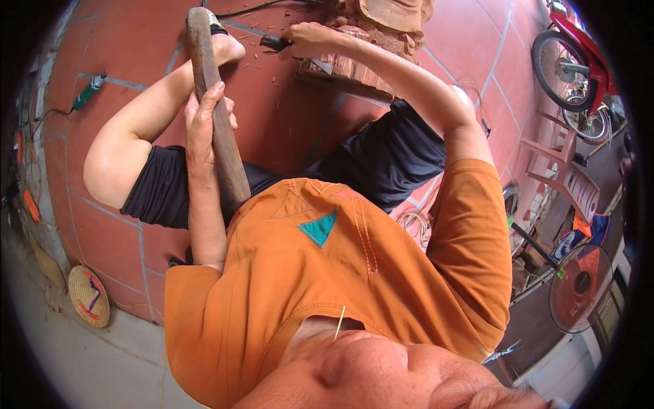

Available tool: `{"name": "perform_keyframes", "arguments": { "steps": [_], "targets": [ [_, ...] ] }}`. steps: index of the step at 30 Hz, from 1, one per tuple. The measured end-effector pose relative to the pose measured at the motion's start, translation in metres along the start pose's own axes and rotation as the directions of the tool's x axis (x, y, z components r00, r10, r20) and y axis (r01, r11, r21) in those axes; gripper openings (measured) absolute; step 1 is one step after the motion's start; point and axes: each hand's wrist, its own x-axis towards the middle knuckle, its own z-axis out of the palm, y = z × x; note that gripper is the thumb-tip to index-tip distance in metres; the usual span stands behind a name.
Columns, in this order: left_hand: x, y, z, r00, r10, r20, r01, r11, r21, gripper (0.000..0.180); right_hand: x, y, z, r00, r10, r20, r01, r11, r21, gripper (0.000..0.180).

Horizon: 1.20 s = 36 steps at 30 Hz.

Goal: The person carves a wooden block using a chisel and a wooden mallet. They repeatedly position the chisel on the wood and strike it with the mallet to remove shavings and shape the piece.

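My left hand (202, 119) is wrapped round a long, worn wooden club (225, 146), which slants up from my lap past my left shin. Farther off, my right hand (310, 39) is closed on a chisel, whose dark end (274, 43) sticks out to the left of the fist. A flat grey blade (321, 66) shows below that hand, against the carved wooden figure (392, 20). The figure lies at the far edge of the view, partly cut off, with its rough, reddish base toward me. My fingertips on the chisel are hard to make out.
Wood chips (259, 58) lie scattered on the red tiled floor (272, 109). A green corded power tool (90, 91) and a woven hat (88, 296) are at left. At right are a red motorbike (579, 61), a pink plastic chair (569, 170) and a fan (580, 286).
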Motion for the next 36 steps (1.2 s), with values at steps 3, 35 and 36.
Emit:
{"name": "perform_keyframes", "arguments": {
  "steps": [3,35,36],
  "targets": [
    [0.006,-0.001,0.0,1.0,0.004,0.003,-0.004,1.0,-0.009,0.045,0.007,0.016,-0.002,0.984,0.138,-0.113,-0.14,0.99,-0.007,0.05],
    [0.007,-0.001,0.006,0.999,0.036,0.027,-0.037,0.999,0.031,0.043,-0.013,0.011,-0.022,0.972,-0.046,-0.232,0.075,0.99,0.117,0.051],
    [0.006,-0.001,0.007,0.999,0.035,0.026,-0.036,0.999,0.029,0.043,-0.014,0.01,-0.022,0.971,-0.047,-0.233,0.076,0.99,0.118,0.051]
  ]
}}
